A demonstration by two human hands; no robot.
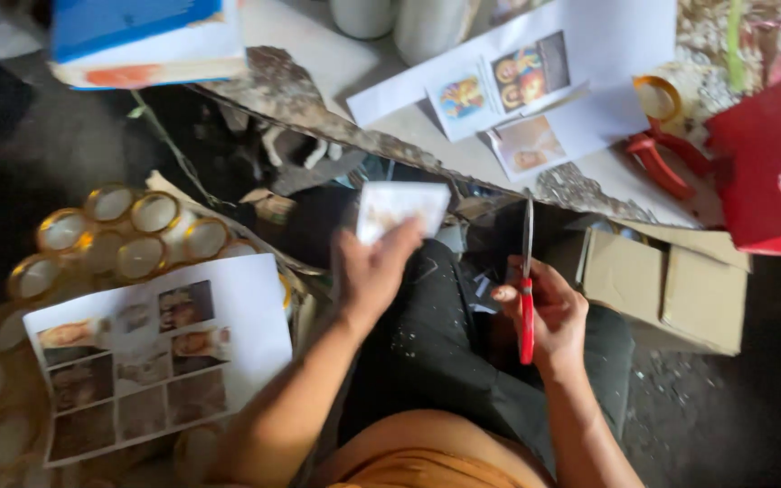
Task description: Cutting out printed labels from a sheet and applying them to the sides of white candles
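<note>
My left hand (374,271) pinches a small white paper cutout (398,206) by its lower edge, holding it up over my lap. My right hand (549,312) grips red-handled scissors (527,271), with the metal blades pointing up and away, closed or nearly closed. The scissors sit just to the right of the cutout, not touching it. Both hands hover above my dark trousers (436,352).
A printed sheet of small pictures (160,348) lies at left on a pile of golden rings (128,235). More picture sheets (535,81) rest on the worktop (318,63), beside a second pair of red scissors (657,158) and a red bag (757,172). A cardboard box (671,285) stands at right.
</note>
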